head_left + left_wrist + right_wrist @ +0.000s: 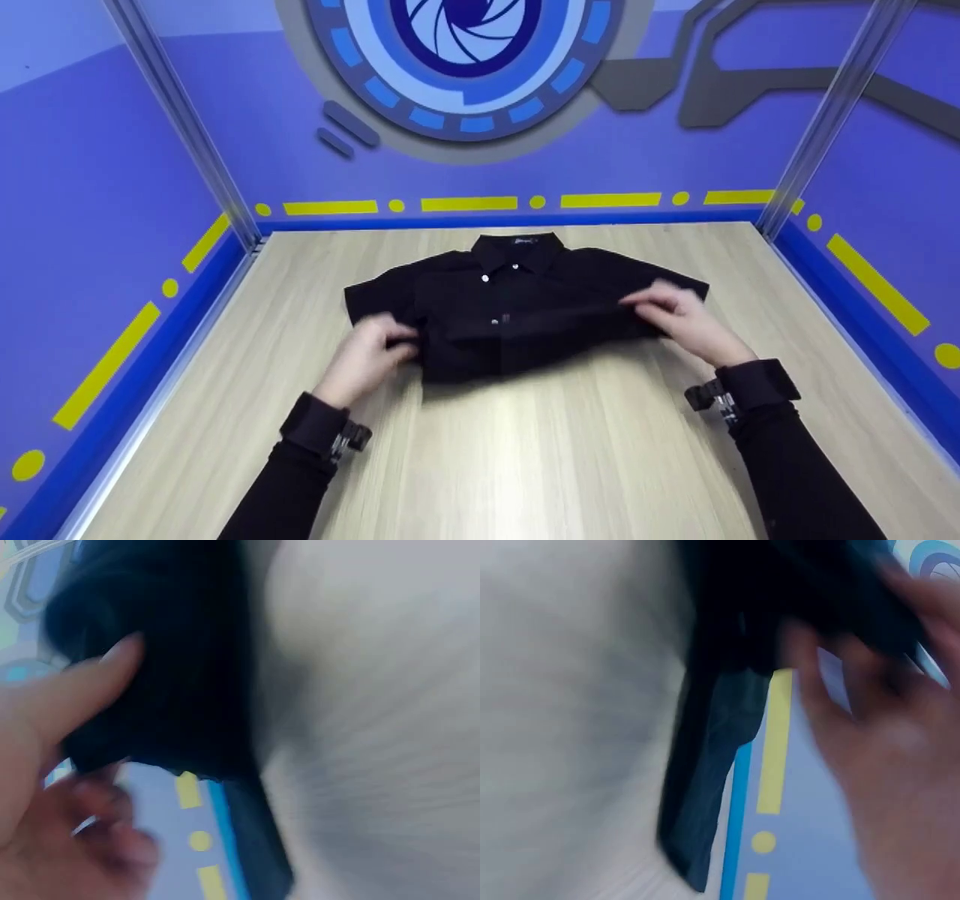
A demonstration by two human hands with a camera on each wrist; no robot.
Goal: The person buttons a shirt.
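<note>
A black short-sleeved shirt (457, 300) with a collar and white buttons lies front up on the table, its collar toward the back wall. At the shirt's left side, my left hand (367, 356) pinches the cloth between thumb and fingers. My right hand (686, 319) grips the cloth at the right side, just below the sleeve. Between the hands the lower edge of the shirt is blurred and looks lifted off the table. The left wrist view shows the thumb (90, 690) lying over the dark cloth. Dark fabric (727, 712) hangs by the blurred fingers in the right wrist view.
The light wood table (570, 457) stretches in front of the shirt and to both sides. Blue printed walls (480, 176) with yellow marks enclose it at the back, left and right. Metal posts (180, 120) stand at the back corners.
</note>
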